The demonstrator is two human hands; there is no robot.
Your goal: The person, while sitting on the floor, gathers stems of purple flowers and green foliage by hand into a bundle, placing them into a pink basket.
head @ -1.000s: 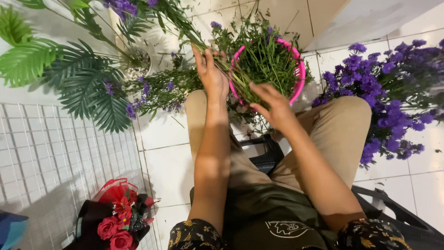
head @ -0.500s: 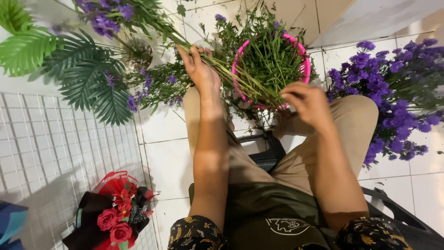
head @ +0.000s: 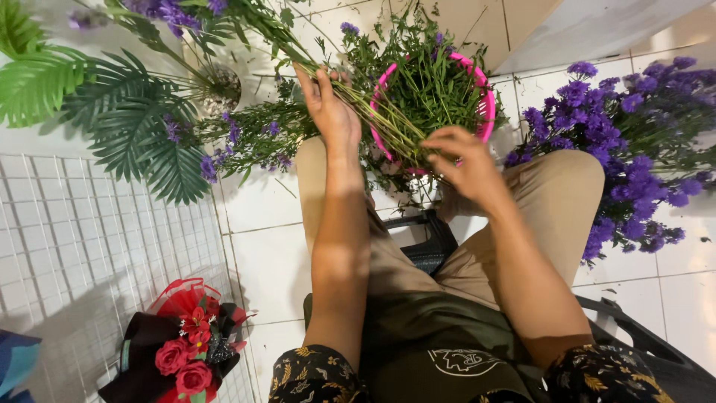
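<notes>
My left hand (head: 329, 110) grips a bunch of long green flower stems (head: 373, 112) that run from upper left, where their purple blooms (head: 168, 11) show, down toward the pink basket (head: 486, 104). My right hand (head: 466, 166) sits at the cut ends of those stems, fingers curled around them just in front of the basket. The pink round basket holds a dense mass of green stems and leaves. I am seated, with my knees in tan trousers below both hands.
A large heap of purple flowers (head: 619, 142) lies on the white tiles at the right. Green palm-like fronds (head: 127, 119) spread at the upper left. A red rose bouquet in dark wrap (head: 179, 347) leans by a white wire grid (head: 82, 246). A dark stool (head: 425, 242) is under me.
My right hand has moved from the basket's near rim up to the stem ends. The left hand has shifted slightly with the bunch, and the view has tilted a little.
</notes>
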